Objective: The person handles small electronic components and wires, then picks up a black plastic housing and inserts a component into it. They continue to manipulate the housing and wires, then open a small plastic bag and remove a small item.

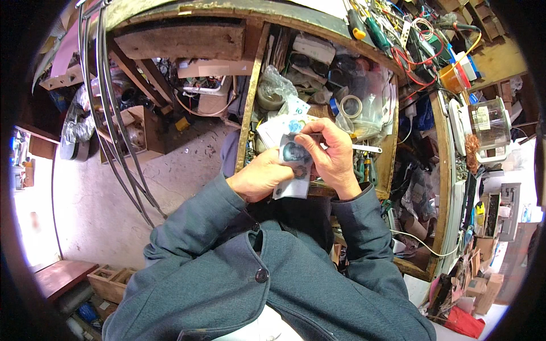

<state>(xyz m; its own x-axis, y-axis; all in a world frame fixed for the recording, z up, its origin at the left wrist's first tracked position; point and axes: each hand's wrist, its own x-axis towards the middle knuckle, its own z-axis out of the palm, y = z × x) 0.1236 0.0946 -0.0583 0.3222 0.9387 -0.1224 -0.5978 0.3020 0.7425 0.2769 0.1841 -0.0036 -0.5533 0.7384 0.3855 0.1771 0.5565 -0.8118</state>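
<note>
Both my hands are closed on a banknote (294, 152) with a dark teal portrait, in front of my lap. My left hand (259, 177) grips its left side, and white paper shows at its lower end. The thumb and fingers of my right hand (333, 153) pinch its upper right edge. Whether more notes lie under it, I cannot tell. Just beyond my hands, a pale blue banknote (297, 107) and white papers (270, 132) rest in the open wooden drawer (248, 116).
Beside the papers, the drawer holds tape rolls (351, 105), a clear plastic container (369, 96) and a crumpled plastic bag (274, 88). Screwdrivers (356, 25) and red wires (418, 62) lie on the bench above. Metal legs (111, 113) and a cardboard box (142, 133) stand at left.
</note>
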